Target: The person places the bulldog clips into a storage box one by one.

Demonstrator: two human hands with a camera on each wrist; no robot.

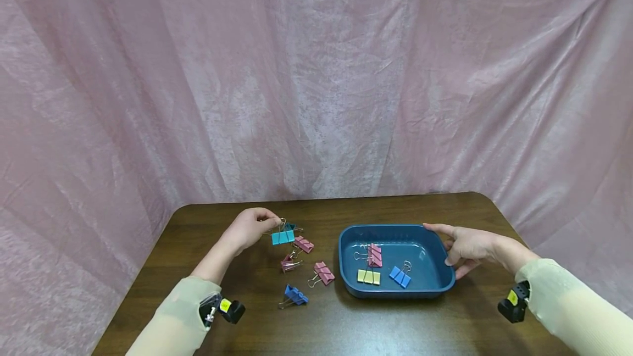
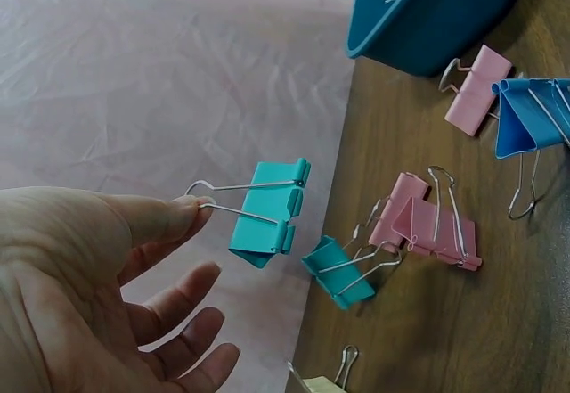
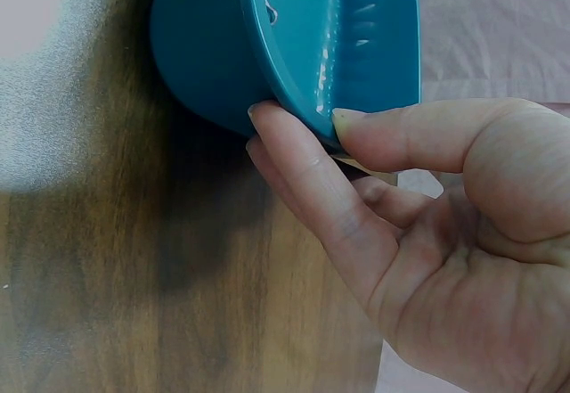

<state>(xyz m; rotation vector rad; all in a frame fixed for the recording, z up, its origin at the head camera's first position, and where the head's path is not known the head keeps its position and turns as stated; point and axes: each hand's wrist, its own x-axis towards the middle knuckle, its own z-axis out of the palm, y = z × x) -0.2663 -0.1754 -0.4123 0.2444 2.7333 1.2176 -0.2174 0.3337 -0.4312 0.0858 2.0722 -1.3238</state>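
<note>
My left hand (image 1: 250, 228) pinches a teal binder clip (image 2: 267, 210) by a wire handle between thumb and fingertip, holding it above the table; the other fingers are loosely bent. Below it lie a second teal binder clip (image 2: 338, 273) and several pink binder clips (image 1: 323, 272). Nearer the front edge is a blue binder clip (image 1: 295, 294). My right hand (image 1: 467, 247) grips the right end of a dark blue tray (image 1: 395, 293), thumb at the rim and fingers against the outer wall. Inside the tray lie a pink clip (image 1: 375, 255), a yellow clip (image 1: 368, 277) and a blue clip (image 1: 399, 277).
The brown wooden table (image 1: 346, 328) ends at a back edge before a pink curtain (image 1: 316, 81). Part of a pale yellow clip (image 2: 321, 384) shows at the bottom of the left wrist view. The tray stands right of the loose clips.
</note>
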